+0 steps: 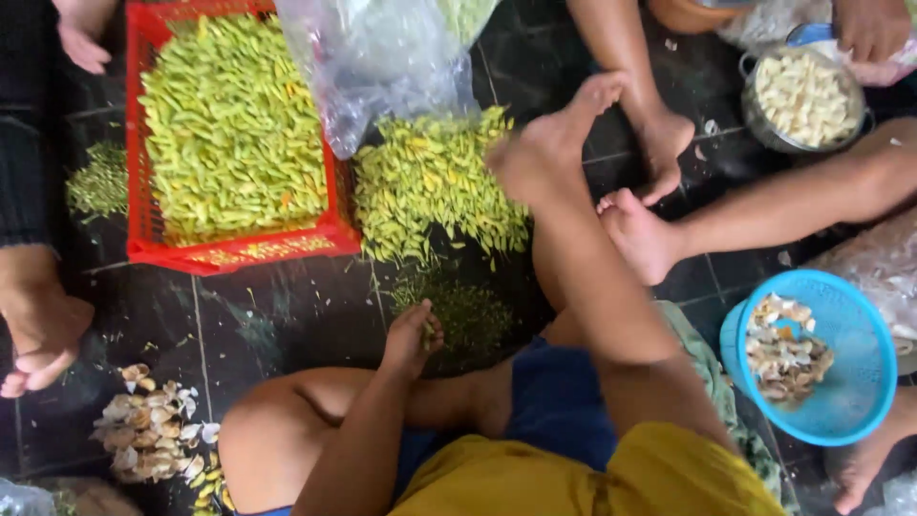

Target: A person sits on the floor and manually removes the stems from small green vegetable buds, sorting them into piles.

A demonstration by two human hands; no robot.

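The left hand (413, 334) pinches small green bits (468, 320) on the dark tiled floor (287, 315). The right hand (535, 158) grabs yellow-green pods (430, 182) beside a red crate (143, 244).

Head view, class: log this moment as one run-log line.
left hand: pinched shut by small green trimmings pile | right hand: over loose yellow-green buds, grip unclear | red crate: full of buds
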